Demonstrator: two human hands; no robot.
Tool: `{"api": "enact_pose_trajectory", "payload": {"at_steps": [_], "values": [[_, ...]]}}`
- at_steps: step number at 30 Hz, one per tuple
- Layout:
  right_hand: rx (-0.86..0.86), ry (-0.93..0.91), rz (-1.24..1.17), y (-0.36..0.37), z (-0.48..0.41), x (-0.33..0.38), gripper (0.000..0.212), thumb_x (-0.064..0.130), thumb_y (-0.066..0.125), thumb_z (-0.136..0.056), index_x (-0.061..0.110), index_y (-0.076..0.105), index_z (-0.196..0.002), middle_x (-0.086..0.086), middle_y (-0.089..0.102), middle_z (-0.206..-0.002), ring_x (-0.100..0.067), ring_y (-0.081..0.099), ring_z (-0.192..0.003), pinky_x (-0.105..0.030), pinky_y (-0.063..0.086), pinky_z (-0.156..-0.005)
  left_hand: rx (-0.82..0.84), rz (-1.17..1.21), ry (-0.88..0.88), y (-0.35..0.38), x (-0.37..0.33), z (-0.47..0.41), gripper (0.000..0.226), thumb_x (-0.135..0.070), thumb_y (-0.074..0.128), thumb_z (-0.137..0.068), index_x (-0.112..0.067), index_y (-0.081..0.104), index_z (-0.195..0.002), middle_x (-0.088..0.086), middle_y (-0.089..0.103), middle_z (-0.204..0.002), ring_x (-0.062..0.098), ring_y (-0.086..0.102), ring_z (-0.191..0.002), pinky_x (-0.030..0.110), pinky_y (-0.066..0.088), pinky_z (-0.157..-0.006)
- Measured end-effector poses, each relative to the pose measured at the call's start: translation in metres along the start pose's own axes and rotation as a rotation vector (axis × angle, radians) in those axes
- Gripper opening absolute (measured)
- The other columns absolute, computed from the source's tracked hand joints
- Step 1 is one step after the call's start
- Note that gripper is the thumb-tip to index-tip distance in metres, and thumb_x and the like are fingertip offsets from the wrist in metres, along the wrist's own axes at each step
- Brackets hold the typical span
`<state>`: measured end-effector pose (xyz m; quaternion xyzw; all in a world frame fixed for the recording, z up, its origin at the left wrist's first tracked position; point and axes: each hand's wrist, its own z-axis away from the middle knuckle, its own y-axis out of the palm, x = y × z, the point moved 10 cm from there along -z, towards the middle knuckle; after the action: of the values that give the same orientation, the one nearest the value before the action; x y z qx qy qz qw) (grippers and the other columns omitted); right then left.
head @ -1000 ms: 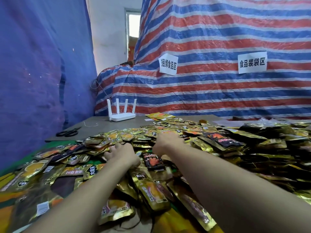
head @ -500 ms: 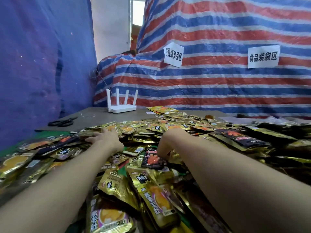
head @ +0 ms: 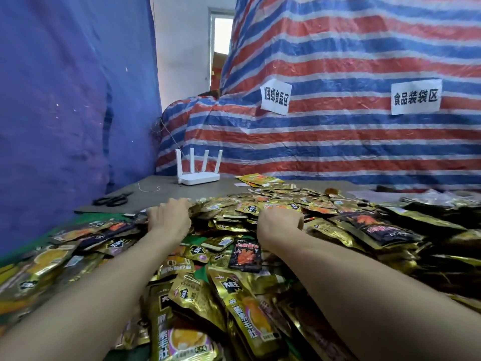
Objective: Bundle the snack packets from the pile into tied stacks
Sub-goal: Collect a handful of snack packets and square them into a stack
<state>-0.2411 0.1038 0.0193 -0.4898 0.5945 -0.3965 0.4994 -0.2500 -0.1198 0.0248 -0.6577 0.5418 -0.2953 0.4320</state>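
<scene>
A wide pile of gold and black snack packets [head: 260, 256] covers the table from left to right. Both my bare arms reach forward over it. My left hand [head: 169, 217] lies palm down on the packets at the pile's far left edge, its fingers stretched forward. My right hand [head: 281, 222] sits in the middle of the pile with knuckles up. Its fingers curl down among the packets and the tips are hidden. A black packet with red print [head: 246, 254] lies between my forearms. No tied stack is in view.
Behind the pile a grey board [head: 161, 194] carries black scissors [head: 113, 199], a short piece of white string [head: 148, 188] and a white router [head: 199, 175]. A striped tarp [head: 338, 142] with two paper labels rises behind. A blue sheet [head: 65, 113] hangs at left.
Both hands have moved further forward and apart into the far part of the pile. The view has come closer to the packets.
</scene>
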Motion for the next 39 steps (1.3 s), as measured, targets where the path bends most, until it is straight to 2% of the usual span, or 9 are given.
{"api": "enact_pose_trajectory", "payload": {"at_steps": [6,9,12,17,21,25,29,34,39], "values": [[-0.078,-0.051,-0.251,-0.029,0.019,0.002,0.025,0.006,0.052,-0.093,0.011,0.057,-0.117,-0.010,0.065,-0.117,-0.033,0.063,-0.101,-0.043,0.052,-0.085,-0.140,0.394,-0.076,-0.052,0.019,0.010,0.013,-0.027,0.047,-0.104,-0.018,0.057,-0.106,0.010,0.065,-0.112,0.036,0.059,-0.106,0.048,0.039,-0.093],[-0.107,-0.072,-0.500,-0.044,0.028,-0.006,0.009,-0.001,0.050,-0.090,0.007,0.050,-0.093,-0.010,0.062,-0.098,-0.031,0.061,-0.088,-0.043,0.054,-0.079,-0.221,0.585,-0.085,-0.084,0.024,0.021,0.017,-0.028,0.047,-0.105,-0.018,0.046,-0.091,0.014,0.063,-0.101,0.036,0.054,-0.087,0.042,0.042,-0.075],[-0.139,-0.077,-0.760,-0.061,0.042,-0.018,0.007,0.003,0.054,-0.089,0.010,0.054,-0.089,-0.009,0.063,-0.087,-0.028,0.064,-0.083,-0.045,0.060,-0.078,-0.253,0.864,-0.094,-0.112,0.027,0.032,0.015,-0.025,0.052,-0.104,-0.017,0.055,-0.092,0.010,0.066,-0.102,0.036,0.060,-0.098,0.044,0.048,-0.083],[-0.054,-0.080,-1.255,-0.064,0.073,-0.028,0.014,0.000,0.053,-0.094,0.013,0.055,-0.097,-0.007,0.065,-0.093,-0.025,0.069,-0.085,-0.045,0.062,-0.079,-0.112,1.504,-0.204,-0.116,0.019,0.067,0.014,-0.020,0.057,-0.103,-0.021,0.066,-0.091,0.003,0.073,-0.088,0.027,0.071,-0.085,0.048,0.061,-0.076],[-0.022,-0.023,-1.516,-0.054,0.096,-0.035,0.009,0.006,0.050,-0.099,0.014,0.053,-0.101,-0.014,0.067,-0.104,-0.027,0.071,-0.093,-0.039,0.062,-0.073,-0.013,1.680,-0.170,-0.110,-0.002,0.098,0.004,-0.020,0.059,-0.101,-0.019,0.062,-0.102,-0.006,0.076,-0.076,0.018,0.073,-0.078,0.037,0.055,-0.064],[0.039,0.021,-1.915,-0.042,0.116,-0.022,0.020,0.024,0.043,-0.106,0.013,0.060,-0.107,-0.010,0.068,-0.099,-0.022,0.063,-0.085,-0.037,0.054,-0.072,0.043,1.918,-0.275,-0.086,-0.023,0.128,0.010,-0.020,0.060,-0.100,-0.013,0.060,-0.106,0.005,0.077,-0.083,0.023,0.075,-0.078,0.046,0.061,-0.064],[-0.052,0.025,-2.022,-0.026,0.129,-0.015,0.026,0.042,0.061,-0.099,0.020,0.063,-0.113,-0.004,0.074,-0.105,-0.017,0.074,-0.090,-0.041,0.063,-0.077,-0.055,1.724,-0.371,-0.063,-0.028,0.152,0.020,-0.034,0.070,-0.094,-0.014,0.067,-0.092,-0.003,0.077,-0.077,0.014,0.074,-0.069,0.033,0.059,-0.064],[-0.214,0.065,-1.896,-0.011,0.133,-0.024,0.009,0.027,0.067,-0.097,0.023,0.059,-0.099,0.001,0.067,-0.096,-0.010,0.068,-0.085,-0.026,0.057,-0.069,0.197,1.215,-0.051,-0.049,-0.056,0.149,0.062,-0.051,0.070,-0.088,-0.020,0.045,-0.040,-0.007,0.042,-0.046,0.014,0.038,-0.047,0.028,0.031,-0.057],[-0.295,0.052,-1.833,-0.019,0.127,-0.024,0.009,0.027,0.058,-0.102,0.034,0.053,-0.101,0.007,0.064,-0.104,-0.012,0.063,-0.097,-0.044,0.055,-0.087,-0.028,0.917,-0.171,-0.052,-0.016,0.107,0.037,-0.043,0.062,-0.097,-0.017,0.060,-0.070,-0.004,0.065,-0.068,0.013,0.057,-0.060,0.026,0.045,-0.059]]}}
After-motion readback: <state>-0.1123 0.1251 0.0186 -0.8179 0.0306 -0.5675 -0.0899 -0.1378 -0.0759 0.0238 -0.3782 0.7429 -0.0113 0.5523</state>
